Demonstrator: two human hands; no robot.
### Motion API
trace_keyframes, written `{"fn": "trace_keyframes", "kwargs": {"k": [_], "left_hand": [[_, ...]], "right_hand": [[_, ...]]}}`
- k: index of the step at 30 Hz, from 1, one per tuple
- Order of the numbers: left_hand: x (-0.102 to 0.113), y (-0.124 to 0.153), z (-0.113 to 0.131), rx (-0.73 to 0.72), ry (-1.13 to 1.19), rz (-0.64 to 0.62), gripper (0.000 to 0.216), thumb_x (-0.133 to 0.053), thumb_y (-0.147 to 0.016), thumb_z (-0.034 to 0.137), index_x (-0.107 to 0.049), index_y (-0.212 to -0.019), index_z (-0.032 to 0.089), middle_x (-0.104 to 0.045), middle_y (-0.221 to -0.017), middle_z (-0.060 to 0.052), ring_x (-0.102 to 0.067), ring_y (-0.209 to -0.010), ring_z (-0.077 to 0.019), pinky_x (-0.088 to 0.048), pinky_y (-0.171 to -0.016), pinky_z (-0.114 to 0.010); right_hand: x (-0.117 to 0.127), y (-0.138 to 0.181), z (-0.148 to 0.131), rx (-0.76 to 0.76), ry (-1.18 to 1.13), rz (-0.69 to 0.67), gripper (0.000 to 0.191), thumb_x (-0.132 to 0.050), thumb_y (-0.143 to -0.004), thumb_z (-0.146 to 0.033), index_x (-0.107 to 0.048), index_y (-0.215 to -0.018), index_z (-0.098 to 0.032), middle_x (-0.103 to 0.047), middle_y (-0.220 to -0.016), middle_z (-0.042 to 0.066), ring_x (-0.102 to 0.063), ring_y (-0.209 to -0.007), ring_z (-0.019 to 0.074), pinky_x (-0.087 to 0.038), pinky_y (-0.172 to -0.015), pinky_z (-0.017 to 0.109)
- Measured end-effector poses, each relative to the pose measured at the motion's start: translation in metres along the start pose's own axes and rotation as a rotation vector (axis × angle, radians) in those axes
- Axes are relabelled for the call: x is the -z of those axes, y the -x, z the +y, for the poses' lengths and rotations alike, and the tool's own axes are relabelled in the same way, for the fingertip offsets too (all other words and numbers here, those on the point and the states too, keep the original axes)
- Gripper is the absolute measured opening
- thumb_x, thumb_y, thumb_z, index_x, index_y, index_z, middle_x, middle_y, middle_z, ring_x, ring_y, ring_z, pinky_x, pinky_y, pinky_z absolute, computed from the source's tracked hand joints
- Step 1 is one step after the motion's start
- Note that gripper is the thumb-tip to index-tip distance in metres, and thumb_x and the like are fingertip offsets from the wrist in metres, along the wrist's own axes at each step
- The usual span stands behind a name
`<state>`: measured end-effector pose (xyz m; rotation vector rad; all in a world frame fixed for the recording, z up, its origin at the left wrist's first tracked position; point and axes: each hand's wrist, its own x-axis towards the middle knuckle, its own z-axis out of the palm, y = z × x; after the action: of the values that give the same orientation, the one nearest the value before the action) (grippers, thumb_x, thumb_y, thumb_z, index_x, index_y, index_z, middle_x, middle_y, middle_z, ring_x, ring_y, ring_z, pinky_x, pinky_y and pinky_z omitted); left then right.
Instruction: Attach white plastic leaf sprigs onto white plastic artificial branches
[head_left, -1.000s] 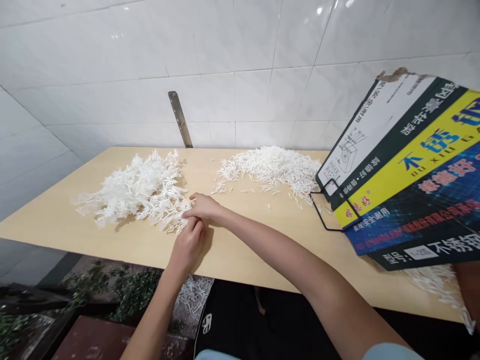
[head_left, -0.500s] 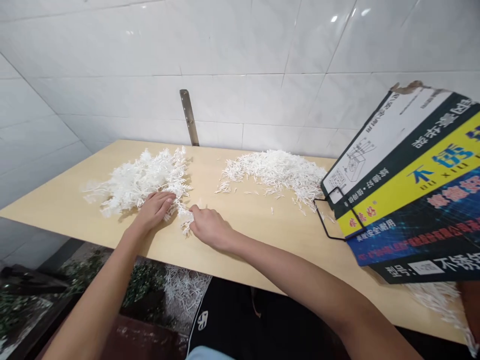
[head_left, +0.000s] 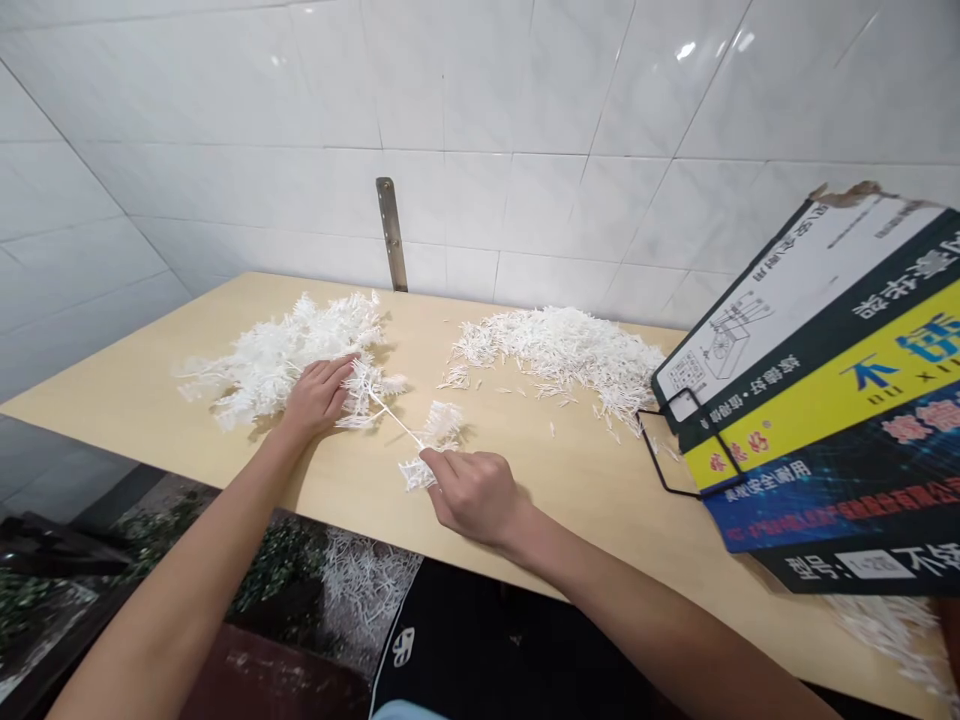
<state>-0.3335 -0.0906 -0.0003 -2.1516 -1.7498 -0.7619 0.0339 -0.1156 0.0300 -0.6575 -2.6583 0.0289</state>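
At the left of the table lies a bushy heap of white plastic sprigs [head_left: 277, 350]. My left hand [head_left: 315, 397] rests on the heap's right edge, fingers stretched out flat over it; its thumb is hidden. My right hand [head_left: 472, 492] is closed in a pinch on the end of a white plastic sprig [head_left: 401, 425]. The sprig's thin bare stem runs back toward my left fingertips, and frilly tufts stand out beside my right fingers. Farther right lies a mound of small loose white pieces [head_left: 562, 345].
A printed cardboard box [head_left: 810, 400] stands tilted at the right, with a black wire frame [head_left: 660, 455] at its corner. A metal bracket [head_left: 391, 235] is on the tiled wall behind the table [head_left: 570, 510]. White strands [head_left: 367, 575] lie below the front edge.
My right hand has moved right and toward me, drawing the sprig out so that its bare stem shows. My left hand stays on the heap. The view has shifted slightly.
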Motion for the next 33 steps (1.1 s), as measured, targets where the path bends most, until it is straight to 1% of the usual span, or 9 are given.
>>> {"fn": "trace_keyframes", "kwargs": {"k": [4, 9, 14, 20, 24, 26, 28, 31, 33], "left_hand": [[0.006, 0.002, -0.009, 0.154, -0.012, 0.074, 0.054, -0.038, -0.098, 0.027, -0.051, -0.149, 0.018, -0.054, -0.158, -0.015, -0.050, -0.146, -0.0294, -0.039, -0.117, -0.045], [0.004, -0.002, -0.023, 0.204, -0.121, 0.004, 0.043, -0.036, -0.099, 0.029, -0.067, -0.126, 0.016, -0.062, -0.149, -0.016, -0.059, -0.135, -0.0299, -0.038, -0.115, -0.045], [0.010, -0.005, -0.030, 0.298, -0.211, 0.005, 0.043, -0.037, -0.101, 0.025, -0.064, -0.132, 0.014, -0.058, -0.153, -0.017, -0.061, -0.131, -0.0321, -0.037, -0.114, -0.046], [0.031, -0.007, -0.018, 0.325, -0.270, 0.023, 0.045, -0.040, -0.099, 0.015, -0.059, -0.141, 0.016, -0.063, -0.148, -0.010, -0.063, -0.125, -0.0279, -0.033, -0.117, -0.045], [0.032, -0.004, 0.047, 0.353, -0.263, 0.341, 0.039, -0.053, -0.094, 0.015, -0.064, -0.132, 0.017, -0.066, -0.142, -0.014, -0.057, -0.130, -0.0367, -0.030, -0.117, -0.057], [0.026, -0.001, 0.101, 0.257, -0.135, 0.355, 0.028, -0.056, -0.093, 0.018, -0.069, -0.117, 0.017, -0.072, -0.128, -0.016, -0.061, -0.124, -0.0362, -0.039, -0.110, -0.053], [0.017, 0.001, 0.159, 0.201, 0.097, 0.162, 0.023, -0.051, -0.098, 0.025, -0.071, -0.109, 0.018, -0.076, -0.107, -0.012, -0.069, -0.104, -0.0298, -0.049, -0.095, -0.044], [0.002, -0.002, 0.225, 0.260, 0.310, -0.300, 0.038, -0.042, -0.105, 0.041, -0.071, -0.093, 0.021, -0.074, -0.094, -0.008, -0.070, -0.085, -0.0265, -0.051, -0.074, -0.038], [-0.007, -0.005, 0.243, 0.282, 0.324, -0.376, 0.035, -0.051, -0.101, 0.047, -0.072, -0.099, 0.019, -0.072, -0.102, -0.010, -0.070, -0.091, -0.0289, -0.051, -0.075, -0.038]], "right_hand": [[-0.002, 0.016, 0.009, 0.040, 0.042, 0.200, 0.032, -0.051, -0.087, -0.016, -0.072, -0.110, -0.017, -0.077, -0.077, 0.005, -0.069, -0.064, 0.0203, -0.041, -0.055, 0.034], [0.007, 0.047, 0.018, 0.078, 0.014, 0.425, 0.030, -0.050, -0.081, -0.011, -0.070, -0.102, -0.020, -0.071, -0.064, 0.001, -0.063, -0.053, 0.0186, -0.041, -0.049, 0.034], [0.029, 0.098, 0.036, 0.116, -0.030, 0.597, 0.035, -0.052, -0.081, -0.004, -0.065, -0.110, -0.018, -0.073, -0.072, 0.004, -0.066, -0.058, 0.0195, -0.050, -0.055, 0.032], [0.032, 0.157, 0.064, -0.163, 0.107, 0.363, 0.043, -0.049, -0.088, -0.004, -0.063, -0.127, -0.016, -0.076, -0.092, 0.008, -0.073, -0.079, 0.0233, -0.057, -0.069, 0.035], [0.025, 0.173, 0.068, -0.281, 0.079, 0.290, 0.038, -0.050, -0.094, -0.011, -0.062, -0.129, -0.018, -0.076, -0.100, 0.009, -0.073, -0.087, 0.0254, -0.058, -0.077, 0.037], [0.024, 0.174, 0.069, -0.336, 0.011, 0.292, 0.034, -0.052, -0.096, -0.015, -0.062, -0.129, -0.019, -0.076, -0.103, 0.009, -0.074, -0.091, 0.0249, -0.058, -0.079, 0.036], [0.025, 0.173, 0.070, -0.395, -0.056, 0.294, 0.031, -0.053, -0.098, -0.019, -0.063, -0.127, -0.020, -0.076, -0.105, 0.009, -0.075, -0.095, 0.0244, -0.059, -0.081, 0.035], [0.025, 0.173, 0.074, -0.479, -0.118, 0.291, 0.026, -0.053, -0.099, -0.023, -0.065, -0.122, -0.022, -0.077, -0.108, 0.008, -0.075, -0.098, 0.0244, -0.060, -0.084, 0.035], [0.026, 0.174, 0.074, -0.515, -0.167, 0.284, 0.024, -0.053, -0.100, -0.024, -0.066, -0.120, -0.022, -0.077, -0.109, 0.008, -0.075, -0.100, 0.0247, -0.059, -0.087, 0.035]]}}
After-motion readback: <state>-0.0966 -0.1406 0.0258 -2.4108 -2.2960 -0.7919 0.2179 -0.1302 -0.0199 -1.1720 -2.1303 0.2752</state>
